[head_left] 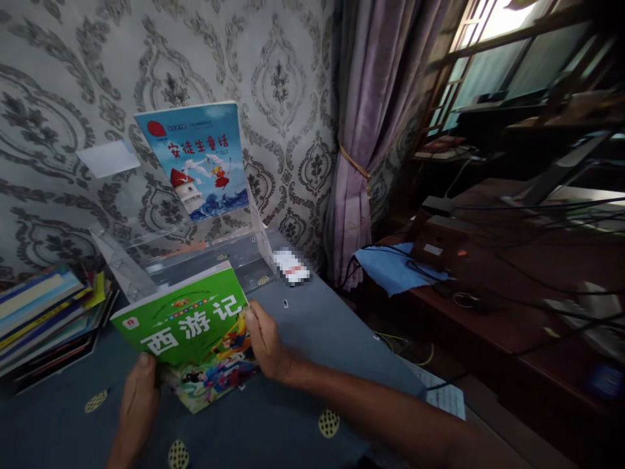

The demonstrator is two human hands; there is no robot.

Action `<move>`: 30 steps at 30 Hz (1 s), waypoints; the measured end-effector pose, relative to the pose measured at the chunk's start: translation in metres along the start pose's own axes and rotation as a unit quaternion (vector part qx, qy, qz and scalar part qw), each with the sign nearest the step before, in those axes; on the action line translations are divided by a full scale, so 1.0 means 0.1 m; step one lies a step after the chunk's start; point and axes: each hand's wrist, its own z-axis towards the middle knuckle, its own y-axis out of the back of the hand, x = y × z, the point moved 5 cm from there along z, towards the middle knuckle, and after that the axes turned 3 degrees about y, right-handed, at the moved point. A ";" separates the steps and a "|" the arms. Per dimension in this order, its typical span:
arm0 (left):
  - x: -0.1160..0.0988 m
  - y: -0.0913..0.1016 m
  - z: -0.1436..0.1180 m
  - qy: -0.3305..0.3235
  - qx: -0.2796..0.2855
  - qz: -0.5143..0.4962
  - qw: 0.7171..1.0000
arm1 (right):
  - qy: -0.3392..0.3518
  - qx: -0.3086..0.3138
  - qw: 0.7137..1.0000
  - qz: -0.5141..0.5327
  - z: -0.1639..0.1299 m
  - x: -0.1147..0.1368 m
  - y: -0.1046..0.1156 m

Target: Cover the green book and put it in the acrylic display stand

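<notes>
A green children's book (195, 339) with large white Chinese characters and cartoon figures is tilted up above the grey tabletop, cover facing me. My left hand (139, 397) grips its left edge, thumb at the front. At the right edge, my right hand (267, 342) is closed on the same book. Behind it stands a clear plastic rack (261, 234), partly hidden by the green book. A blue book (205, 163) with red characters, a small tower and waves stands upright at the rack's back, near the wall.
Several stacked books (46, 319) lie on the left of the grey table (303, 352). A pixelated white object (291, 266) is beside the rack. Right of the purple curtain (359, 130), a dark red desk (512, 312) carries cables and a blue cloth (390, 267).
</notes>
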 end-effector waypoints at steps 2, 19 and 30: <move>-0.03 0.14 0.02 0.009 0.016 -0.017 1.000 | 0.009 0.012 1.000 -0.019 0.06 0.03 0.03; -1.16 0.06 0.38 0.032 0.083 -0.166 0.982 | 0.053 0.094 0.988 -0.112 0.91 0.25 0.53; -2.73 0.24 1.06 -0.374 -0.107 -0.167 0.906 | 0.273 -0.008 0.949 -0.159 2.27 0.92 0.84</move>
